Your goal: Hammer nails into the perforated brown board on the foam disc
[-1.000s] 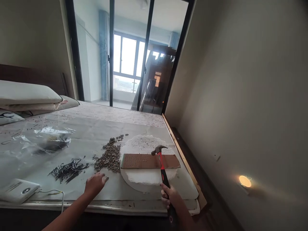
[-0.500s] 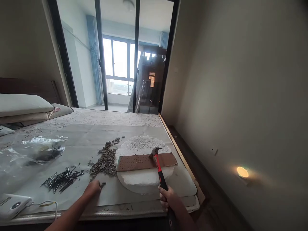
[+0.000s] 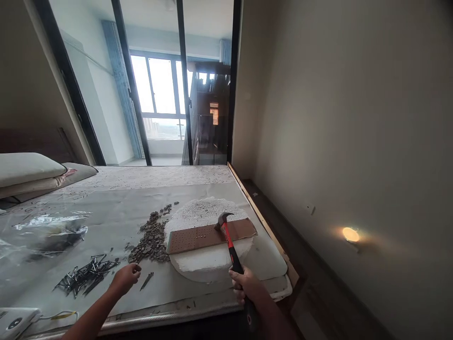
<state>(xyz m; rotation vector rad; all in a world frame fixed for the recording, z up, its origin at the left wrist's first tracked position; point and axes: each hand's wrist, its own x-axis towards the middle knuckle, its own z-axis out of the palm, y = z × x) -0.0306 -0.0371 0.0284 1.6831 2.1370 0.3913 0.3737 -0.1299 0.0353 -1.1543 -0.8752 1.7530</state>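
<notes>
My right hand (image 3: 246,284) grips the black lower handle of a claw hammer (image 3: 230,243). The hammer's metal head rests on a brown board (image 3: 198,240) dotted with small holes, with a few small pale bits near its middle. Under the board lies a round white slab (image 3: 201,262) with a rough surface. My left hand (image 3: 125,278) is closed, its fingertips curled together; whether anything is in them I cannot make out. A few dark nails (image 3: 146,280) lie on the sheet just right of it. A heap of nails (image 3: 87,275) lies to its left.
Grey gravel (image 3: 153,241) is piled beside the slab. A clear plastic bag (image 3: 53,231) with dark contents lies at left, and a white device with a cable (image 3: 17,321) at the near left. The grey sheet (image 3: 116,208) covers a bed with a wooden side rail (image 3: 264,219).
My left hand has drawn back leftward from the few nails, which now lie apart from it on the sheet. The hammer still rests on the board. The view has shifted slightly.
</notes>
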